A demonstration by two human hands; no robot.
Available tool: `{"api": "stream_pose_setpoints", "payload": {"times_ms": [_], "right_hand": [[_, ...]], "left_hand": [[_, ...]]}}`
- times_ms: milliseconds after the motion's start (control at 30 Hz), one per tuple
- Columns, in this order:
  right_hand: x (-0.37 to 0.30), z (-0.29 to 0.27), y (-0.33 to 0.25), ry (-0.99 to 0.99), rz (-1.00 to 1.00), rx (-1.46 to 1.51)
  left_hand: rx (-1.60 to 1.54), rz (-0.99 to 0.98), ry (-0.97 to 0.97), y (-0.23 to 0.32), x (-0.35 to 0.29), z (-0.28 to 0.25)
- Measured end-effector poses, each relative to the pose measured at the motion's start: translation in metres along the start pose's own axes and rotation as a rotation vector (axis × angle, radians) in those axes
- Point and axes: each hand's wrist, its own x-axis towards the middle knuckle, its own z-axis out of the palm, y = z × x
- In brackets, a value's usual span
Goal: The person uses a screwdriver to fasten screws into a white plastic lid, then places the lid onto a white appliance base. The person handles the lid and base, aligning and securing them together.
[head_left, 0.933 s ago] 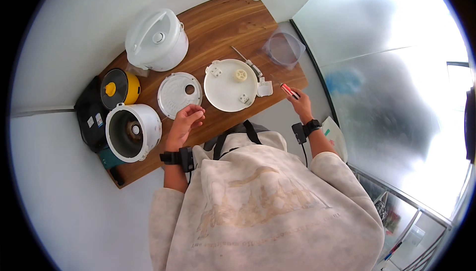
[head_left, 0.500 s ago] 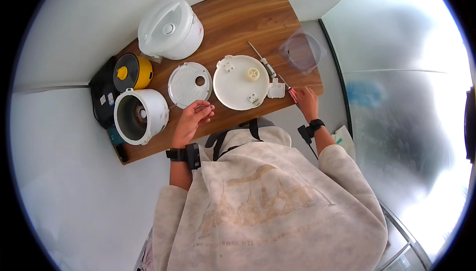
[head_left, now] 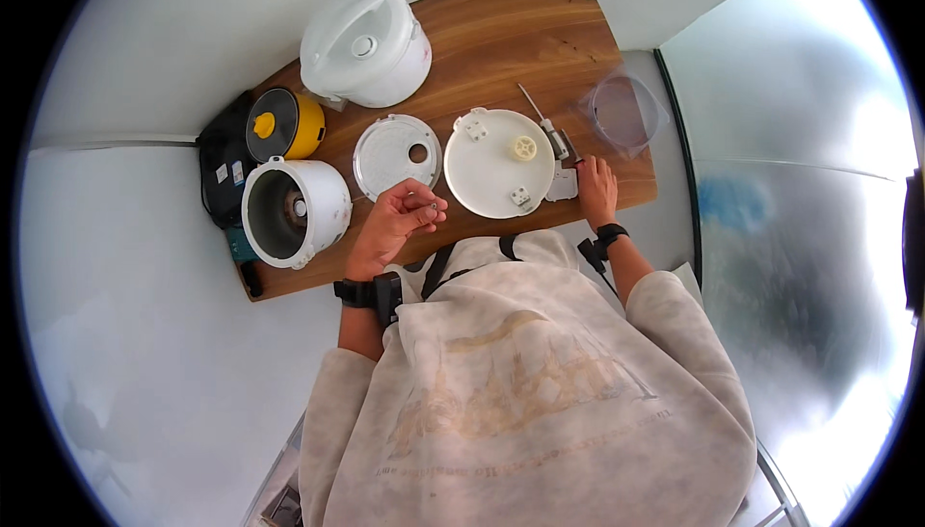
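My left hand (head_left: 397, 223) is raised over the table's near edge, thumb and fingers pinched on a small dark piece (head_left: 434, 206), too small to name surely. On the table's right side lies my right hand (head_left: 597, 190), its fingers over a screwdriver (head_left: 574, 149); only the dark shaft end shows, and the handle is hidden beneath the hand. Beside it are a small white plastic cover (head_left: 562, 186) and a second screwdriver with a grey handle (head_left: 554, 139). Left of these rests a round white shallow lid (head_left: 489, 175) with a cream-coloured round part (head_left: 523, 147) on it.
A pale disc with a hole (head_left: 381, 156) lies between the lid and an open rice cooker body (head_left: 323, 197). Behind stand a yellow pot (head_left: 308, 127) and a closed white rice cooker (head_left: 400, 69). A clear plastic tub (head_left: 624, 115) sits at the right edge, a black bag (head_left: 224, 146) far left.
The view has shifted, so the table's things sit further right. My right hand now covers the screwdriver's red handle, which showed before. My left hand has risen slightly, and the pinched piece shows.
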Motion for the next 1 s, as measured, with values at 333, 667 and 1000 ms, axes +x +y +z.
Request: {"api": "stream_pose_setpoints", "payload": {"times_ms": [333,667,1000], "right_hand": [[0.011,-0.011,-0.01,0.009,0.041,0.001],[0.033,-0.091,-0.101,-0.423,-0.191,0.683],[0.039,-0.099,-0.162,-0.787,-0.561,0.862]], "left_hand": [[0.093,0.001,0.027,0.02,-0.004,-0.004],[0.237,-0.159,-0.053,-0.013,0.02,-0.011],[0.216,-0.187,-0.168,-0.026,0.04,-0.001]]}}
